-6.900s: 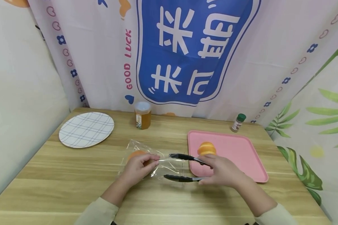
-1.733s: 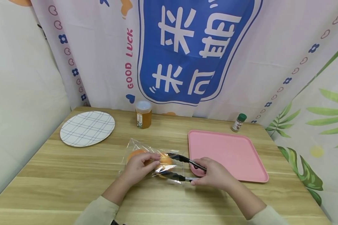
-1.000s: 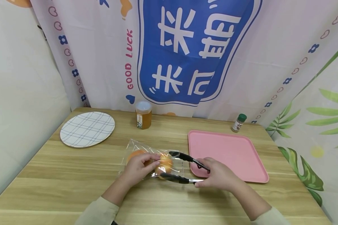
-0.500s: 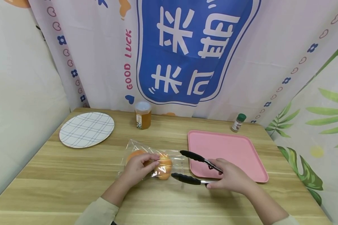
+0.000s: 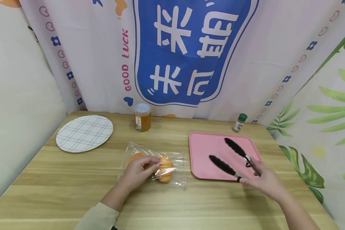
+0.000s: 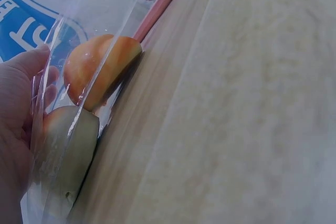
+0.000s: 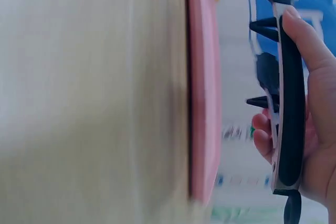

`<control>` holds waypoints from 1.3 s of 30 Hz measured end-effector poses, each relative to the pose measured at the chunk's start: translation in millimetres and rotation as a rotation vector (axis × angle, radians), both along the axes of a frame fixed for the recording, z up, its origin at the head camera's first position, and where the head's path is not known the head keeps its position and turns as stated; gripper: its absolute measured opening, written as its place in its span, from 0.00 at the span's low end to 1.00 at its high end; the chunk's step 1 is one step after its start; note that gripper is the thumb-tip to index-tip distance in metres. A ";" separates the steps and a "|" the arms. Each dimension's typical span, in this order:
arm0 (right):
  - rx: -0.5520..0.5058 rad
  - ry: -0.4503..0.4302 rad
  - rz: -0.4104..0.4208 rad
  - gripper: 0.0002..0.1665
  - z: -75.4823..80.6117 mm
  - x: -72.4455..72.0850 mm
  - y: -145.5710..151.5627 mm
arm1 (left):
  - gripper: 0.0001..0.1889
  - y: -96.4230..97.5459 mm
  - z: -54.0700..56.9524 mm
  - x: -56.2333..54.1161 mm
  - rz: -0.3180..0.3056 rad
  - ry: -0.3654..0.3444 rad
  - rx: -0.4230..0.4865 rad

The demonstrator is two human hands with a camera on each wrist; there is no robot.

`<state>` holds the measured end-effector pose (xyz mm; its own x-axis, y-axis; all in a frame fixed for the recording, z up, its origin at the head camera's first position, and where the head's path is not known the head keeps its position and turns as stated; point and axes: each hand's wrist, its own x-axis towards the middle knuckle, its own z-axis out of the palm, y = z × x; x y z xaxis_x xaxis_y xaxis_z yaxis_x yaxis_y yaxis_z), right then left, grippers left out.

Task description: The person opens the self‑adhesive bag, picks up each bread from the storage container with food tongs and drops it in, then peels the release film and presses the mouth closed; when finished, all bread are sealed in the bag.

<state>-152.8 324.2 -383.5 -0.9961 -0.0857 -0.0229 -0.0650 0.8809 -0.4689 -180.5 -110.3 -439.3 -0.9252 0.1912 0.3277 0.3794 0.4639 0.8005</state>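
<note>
My left hand (image 5: 139,171) pinches the upper layer of a clear plastic bag (image 5: 179,161) lying on the table. Two bread pieces are inside: an orange-brown roll (image 5: 165,172) right of the fingers, toward the bag's right end, and another orange-brown bread piece (image 5: 135,156) partly hidden behind the hand. The left wrist view shows the roll (image 6: 86,69) beyond the nearer bread piece (image 6: 68,145), both behind film. My right hand (image 5: 267,182) grips black-tipped metal tongs (image 5: 222,165) over the pink tray (image 5: 198,143). The tongs' arms stand apart with nothing between them.
A honey-coloured jar (image 5: 142,119) stands at the back of the table. To its left lies a white checked plate (image 5: 84,133). A small green-capped shaker (image 5: 240,122) stands behind the tray. A curtain (image 5: 103,64) hangs along the table's back edge.
The roll has gone from the tray into the bag by the tongs, which have let go and withdrawn. My right hand has carried them right, over the tray; my left hand keeps its place.
</note>
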 end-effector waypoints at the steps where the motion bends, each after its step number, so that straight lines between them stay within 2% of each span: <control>1: 0.002 -0.003 -0.027 0.63 -1.5 -1.2 7.6 | 0.06 0.0 0.0 -0.2 0.000 0.002 0.003; 4: -0.013 -0.019 -0.103 0.63 -5.4 -5.6 29.5 | 0.06 0.3 -0.3 -0.9 0.000 0.003 0.011; 10: -0.096 -0.017 -0.279 0.57 -16.2 -13.2 64.8 | 0.05 -0.3 -1.5 -1.2 -0.006 -0.012 0.018; 16: -0.086 -0.081 -0.517 0.69 -25.0 -26.1 90.0 | 0.06 -1.8 -2.4 -1.0 -0.009 -0.006 0.017; 19: -0.096 -0.104 -0.593 0.70 -28.3 -31.5 100.7 | 0.06 -1.3 -1.7 -0.9 -0.014 0.000 0.015; 25: -0.119 -0.127 -0.635 0.71 -36.4 -35.2 116.9 | 0.06 0.2 -0.5 -0.9 -0.010 0.001 0.009; 31: -0.073 -0.144 -0.639 0.72 -40.9 -41.2 122.3 | 0.06 0.8 -1.7 -0.9 -0.018 0.019 0.020; 39: -0.058 -0.156 -0.595 0.71 -45.5 -49.0 126.0 | 0.07 0.2 -3.2 -1.6 -0.009 0.028 0.009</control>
